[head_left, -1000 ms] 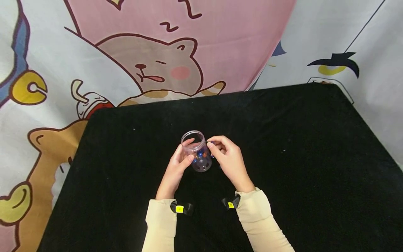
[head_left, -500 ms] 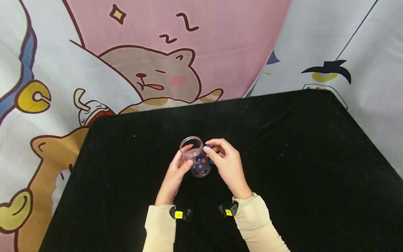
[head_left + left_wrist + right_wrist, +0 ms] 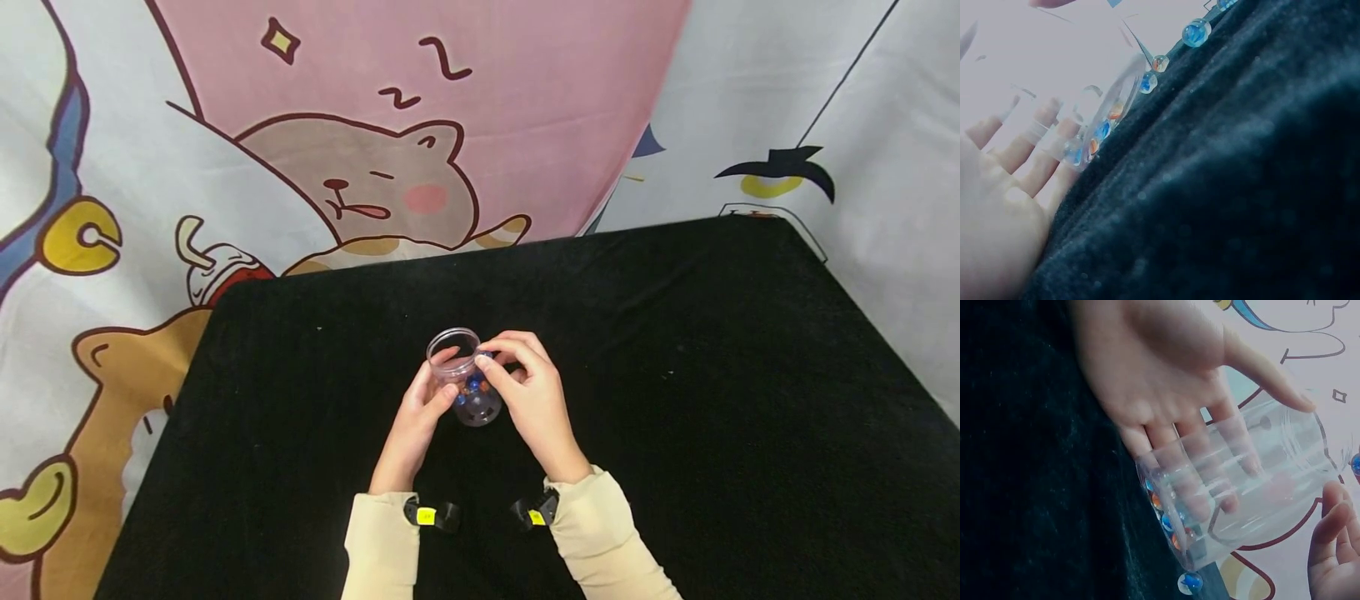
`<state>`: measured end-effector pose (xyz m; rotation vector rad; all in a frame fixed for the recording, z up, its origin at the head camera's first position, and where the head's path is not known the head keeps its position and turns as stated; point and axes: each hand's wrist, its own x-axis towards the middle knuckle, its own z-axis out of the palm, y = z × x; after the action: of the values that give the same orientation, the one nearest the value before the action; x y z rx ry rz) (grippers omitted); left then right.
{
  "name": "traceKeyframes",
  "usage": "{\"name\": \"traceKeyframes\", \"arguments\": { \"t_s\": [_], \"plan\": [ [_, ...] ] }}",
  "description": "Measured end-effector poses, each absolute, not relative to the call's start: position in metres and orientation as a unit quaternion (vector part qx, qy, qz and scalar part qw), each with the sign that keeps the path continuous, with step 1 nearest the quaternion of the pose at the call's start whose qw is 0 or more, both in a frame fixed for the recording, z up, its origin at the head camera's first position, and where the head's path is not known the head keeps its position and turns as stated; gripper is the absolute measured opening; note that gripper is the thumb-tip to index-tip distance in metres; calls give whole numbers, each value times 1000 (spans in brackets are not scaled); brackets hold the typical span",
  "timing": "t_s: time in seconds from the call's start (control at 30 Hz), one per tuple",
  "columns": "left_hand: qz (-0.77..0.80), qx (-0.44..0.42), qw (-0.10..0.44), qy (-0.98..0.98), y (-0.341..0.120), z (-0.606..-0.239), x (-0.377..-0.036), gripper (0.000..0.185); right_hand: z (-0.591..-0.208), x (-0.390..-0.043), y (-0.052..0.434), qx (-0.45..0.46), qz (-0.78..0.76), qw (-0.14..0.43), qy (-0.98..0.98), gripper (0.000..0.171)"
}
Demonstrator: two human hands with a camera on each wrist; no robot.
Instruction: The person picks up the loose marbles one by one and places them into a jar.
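Note:
A clear plastic jar (image 3: 477, 407) without a lid stands on the black cloth, tilted a little in the head view. My left hand (image 3: 422, 410) grips it from the left; its fingers show behind the wall in the right wrist view. Glass marbles (image 3: 1167, 520), blue and orange, lie at the jar's bottom. My right hand (image 3: 528, 396) is at the right side of the rim, thumb and forefinger pinching a blue marble (image 3: 485, 355), partly covered. In the right wrist view, a blue marble (image 3: 1356, 464) shows at the right edge near the right fingers.
More loose marbles (image 3: 1197, 32) lie on the cloth beyond the jar in the left wrist view. One marble (image 3: 1190, 582) is close to the jar's base. The black-covered table (image 3: 712, 358) ends at a cartoon-print backdrop (image 3: 585, 100).
My right hand has moved left to the jar's rim with the blue marble. The left hand keeps its grip on the jar. The head view has shifted slightly.

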<state>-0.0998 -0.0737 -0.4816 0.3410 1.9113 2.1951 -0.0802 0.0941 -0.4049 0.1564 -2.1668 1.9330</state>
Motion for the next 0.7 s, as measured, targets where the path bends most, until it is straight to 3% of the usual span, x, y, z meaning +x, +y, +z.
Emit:
{"name": "traceKeyframes", "arguments": {
  "t_s": [0.4,0.7],
  "plan": [
    [742,146,105,645,-73,-484,-100,49,-401,-77,90,60,655,134,-741,17],
    [741,150,105,646,-74,-483,-99,50,-403,-77,93,60,651,94,-751,18]
  ]
}}
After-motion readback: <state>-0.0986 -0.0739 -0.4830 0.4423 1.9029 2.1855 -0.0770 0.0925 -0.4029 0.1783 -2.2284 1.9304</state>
